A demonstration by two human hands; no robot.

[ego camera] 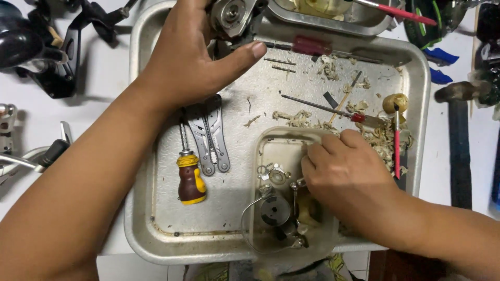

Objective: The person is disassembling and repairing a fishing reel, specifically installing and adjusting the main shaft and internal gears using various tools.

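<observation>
My left hand (192,57) reaches to the top of a metal tray (156,229) and grips a grey metal reel body (234,15), thumb lying across its lower edge. My right hand (344,171) has its fingers curled down inside a clear plastic box (260,156) that sits on the tray's near right part. The box holds small washers, a wire bail and a dark round spool (275,209). Whether the fingertips pinch a part is hidden.
On the tray lie a stubby yellow-and-brown screwdriver (190,179), folding pliers (208,138), thin pins, a red-handled brush (397,145) and greasy fluff. Dark reel parts (52,47) sit at upper left, a hammer (458,135) at right, a second tray (333,15) above.
</observation>
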